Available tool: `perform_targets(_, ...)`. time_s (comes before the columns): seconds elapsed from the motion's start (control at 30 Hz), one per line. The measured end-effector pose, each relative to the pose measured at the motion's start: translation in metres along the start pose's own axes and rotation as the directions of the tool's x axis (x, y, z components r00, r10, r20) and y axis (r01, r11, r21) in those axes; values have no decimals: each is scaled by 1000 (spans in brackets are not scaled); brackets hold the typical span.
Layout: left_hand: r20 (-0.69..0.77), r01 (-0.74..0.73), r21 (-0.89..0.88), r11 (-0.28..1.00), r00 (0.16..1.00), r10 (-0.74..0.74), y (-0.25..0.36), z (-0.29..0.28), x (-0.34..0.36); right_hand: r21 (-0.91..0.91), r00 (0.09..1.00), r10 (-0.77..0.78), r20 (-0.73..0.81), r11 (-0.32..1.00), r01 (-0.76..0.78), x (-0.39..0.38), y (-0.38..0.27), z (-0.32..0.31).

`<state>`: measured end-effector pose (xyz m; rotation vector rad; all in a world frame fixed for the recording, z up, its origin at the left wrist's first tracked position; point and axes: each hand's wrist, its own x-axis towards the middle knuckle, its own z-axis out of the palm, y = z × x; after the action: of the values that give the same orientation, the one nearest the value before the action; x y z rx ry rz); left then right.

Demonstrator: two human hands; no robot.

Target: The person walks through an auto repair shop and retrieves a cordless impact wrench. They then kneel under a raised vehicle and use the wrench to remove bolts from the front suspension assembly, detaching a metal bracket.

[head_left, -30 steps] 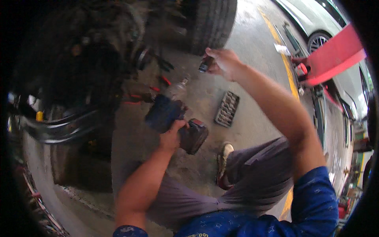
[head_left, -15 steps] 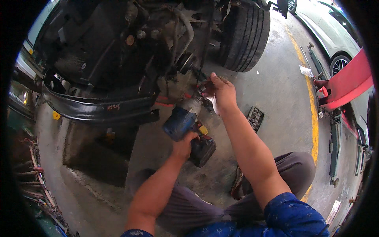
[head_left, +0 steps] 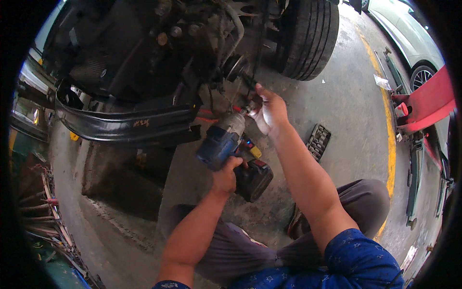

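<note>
My left hand [head_left: 224,176] is wrapped round the grip of a blue and silver cordless impact wrench [head_left: 215,145] with a dark battery at its base. My right hand [head_left: 270,108] is closed at the wrench's nose, fingers round a small metal socket [head_left: 247,109] that sits at or on the drive tip; its seating is partly hidden. Just beyond is a dark round pulley-like part [head_left: 236,67] under the vehicle. A black curved metal beam [head_left: 122,124] lies to the left of the wrench. An open socket case [head_left: 318,142] rests on the floor right of my right forearm.
A raised vehicle's dark underside [head_left: 125,48] fills the upper left, with a tyre [head_left: 308,38] beside it. A recess [head_left: 120,188] lies in the floor at lower left. Right are a yellow line [head_left: 388,168], a red lift arm [head_left: 428,103] and a white car [head_left: 409,33].
My right hand, which held a socket apart from the wrench, has moved down and left to its nose. The wrench stays in my left hand. The camera view has shifted too.
</note>
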<state>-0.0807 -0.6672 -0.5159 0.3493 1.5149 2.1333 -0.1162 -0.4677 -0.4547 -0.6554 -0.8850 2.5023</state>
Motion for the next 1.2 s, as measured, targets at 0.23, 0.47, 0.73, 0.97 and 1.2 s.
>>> perform_targets(0.23, -84, 95, -151, 984, 991, -109, 19, 0, 5, -95, 990, 77, 122, 993, -66, 5, 31, 13)
perform_targets(0.47, -143, -22, -241, 970, 990, -13, 0, -24, 18, -396, 996, 6, 93, 918, 31, -16, 59, 60)
perform_targets(0.73, -271, -139, -276, 951, 961, 61, -9, -14, 29, -688, 959, -111, 262, 675, 266, -10, 68, 57)
perform_targets(0.97, -338, -64, -208, 976, 941, -11, -8, -18, 33, -711, 984, -41, 175, 686, 155, 5, 76, 52)
perform_targets(1.2, -377, -37, -113, 993, 926, -8, -11, -24, 34, -672, 978, -55, 204, 718, 180, 9, 81, 51)
